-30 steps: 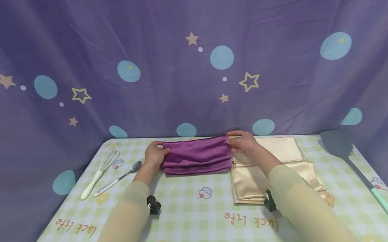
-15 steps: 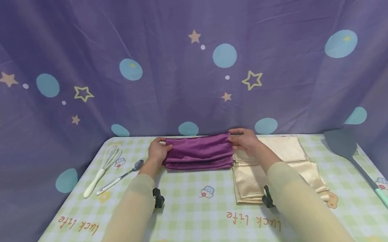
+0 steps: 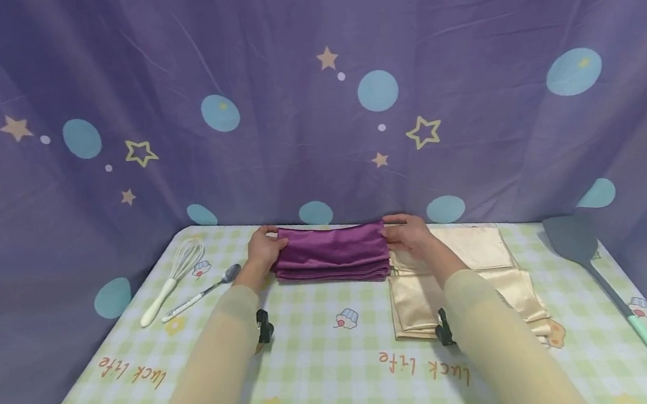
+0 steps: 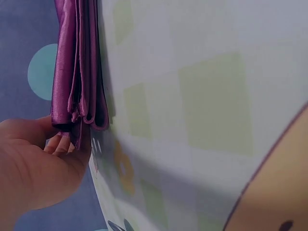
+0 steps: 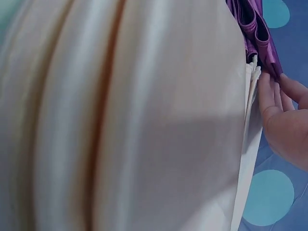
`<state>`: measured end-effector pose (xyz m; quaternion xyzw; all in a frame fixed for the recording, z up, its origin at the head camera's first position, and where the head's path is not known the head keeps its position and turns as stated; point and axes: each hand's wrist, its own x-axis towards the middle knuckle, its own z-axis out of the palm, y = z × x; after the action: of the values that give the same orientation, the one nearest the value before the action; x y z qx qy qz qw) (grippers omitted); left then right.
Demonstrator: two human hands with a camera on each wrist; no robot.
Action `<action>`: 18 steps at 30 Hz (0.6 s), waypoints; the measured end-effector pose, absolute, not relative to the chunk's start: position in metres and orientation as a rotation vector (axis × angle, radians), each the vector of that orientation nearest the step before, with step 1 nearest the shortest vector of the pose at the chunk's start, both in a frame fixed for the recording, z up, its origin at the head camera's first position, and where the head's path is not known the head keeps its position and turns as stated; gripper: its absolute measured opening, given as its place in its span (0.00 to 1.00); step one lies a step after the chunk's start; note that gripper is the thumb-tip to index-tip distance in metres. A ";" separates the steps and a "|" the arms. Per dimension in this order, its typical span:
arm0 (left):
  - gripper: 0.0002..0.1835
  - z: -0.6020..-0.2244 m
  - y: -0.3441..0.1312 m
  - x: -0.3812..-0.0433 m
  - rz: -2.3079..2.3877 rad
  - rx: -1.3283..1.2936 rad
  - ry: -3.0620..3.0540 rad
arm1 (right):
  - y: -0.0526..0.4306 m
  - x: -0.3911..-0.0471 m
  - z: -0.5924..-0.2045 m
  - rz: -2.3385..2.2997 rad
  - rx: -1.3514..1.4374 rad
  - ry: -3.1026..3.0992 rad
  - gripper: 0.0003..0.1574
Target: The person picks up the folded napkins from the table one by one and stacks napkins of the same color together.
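A folded purple satin cloth (image 3: 333, 255) lies at the back of the table, a stack of several layers. My left hand (image 3: 265, 249) grips its left end, and the left wrist view shows my fingers (image 4: 57, 144) curled under the layered edge of the purple cloth (image 4: 77, 62). My right hand (image 3: 409, 233) grips the right end. In the right wrist view my fingertips (image 5: 269, 94) touch the purple cloth's end (image 5: 255, 29). A folded cream satin cloth (image 3: 465, 272) lies just right of it, under my right forearm, and fills the right wrist view (image 5: 120, 120).
A white-handled whisk (image 3: 175, 277) and a spoon (image 3: 201, 294) lie at the back left. A grey spatula with a mint handle (image 3: 607, 288) lies along the right edge. The table (image 3: 333, 376) wears a green checked cover. A purple starred curtain (image 3: 310, 96) stands close behind.
Both hands have moved the purple cloth slightly toward the curtain, and its layers look more tightly stacked. Nothing else on the table has moved.
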<state>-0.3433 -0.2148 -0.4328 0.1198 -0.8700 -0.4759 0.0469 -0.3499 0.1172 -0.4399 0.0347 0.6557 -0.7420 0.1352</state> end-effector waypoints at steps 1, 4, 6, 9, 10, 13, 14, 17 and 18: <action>0.20 -0.433 -0.214 -0.343 -1.440 0.360 -2.654 | 0.118 -0.350 -0.440 -2.157 0.098 1.892 0.34; 0.21 -0.434 -0.214 -0.343 -1.408 0.345 -2.649 | 0.122 -0.351 -0.442 -2.164 0.085 1.879 0.34; 0.21 -0.436 -0.215 -0.344 -1.418 0.351 -2.645 | 0.124 -0.351 -0.442 -2.152 0.074 1.878 0.34; 0.21 -0.435 -0.215 -0.342 -1.434 0.344 -2.635 | 0.128 -0.350 -0.441 -2.115 0.048 1.880 0.35; 0.21 -0.435 -0.216 -0.342 -1.439 0.337 -2.631 | 0.129 -0.350 -0.441 -2.104 0.044 1.884 0.35; 0.21 -0.435 -0.217 -0.341 -1.456 0.316 -2.616 | 0.133 -0.348 -0.440 -2.072 0.026 1.908 0.35; 0.21 -0.435 -0.218 -0.341 -1.463 0.312 -2.608 | 0.135 -0.348 -0.440 -2.068 0.025 1.912 0.35; 0.21 -0.436 -0.221 -0.340 -1.507 0.318 -2.577 | 0.139 -0.347 -0.439 -2.061 0.015 1.917 0.35; 0.21 -0.436 -0.222 -0.341 -1.517 0.321 -2.567 | 0.140 -0.347 -0.438 -2.066 0.018 1.911 0.35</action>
<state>-0.3405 -0.2218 -0.4364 0.1067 -0.8538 -0.5046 0.0712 -0.3466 0.1399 -0.4385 0.0064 0.6699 -0.7243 0.1627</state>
